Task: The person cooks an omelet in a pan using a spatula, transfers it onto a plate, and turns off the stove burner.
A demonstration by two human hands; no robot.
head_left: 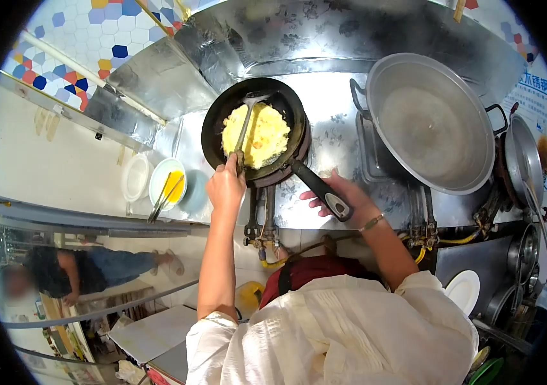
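Observation:
My left hand [225, 187] is closed around the handle of a metal spatula [246, 125]. The spatula's blade reaches to the far side of a dark frying pan [212, 131], over a yellow, lumpy layer of cooked egg [273, 131]. The pan sits on a gas burner, its black handle [315, 183] pointing toward me and to the right. Beside and partly behind the end of that handle is my right hand [350, 196], fingers spread and not wrapped round it.
To the right stands a large metal pot [430, 122] with two side handles. A white bowl [180, 196] with yellow liquid and utensils stands at left, next to a pale container [135, 178]. Gas valves [262, 237] line the stove's front. A person [71, 269] shows at far left.

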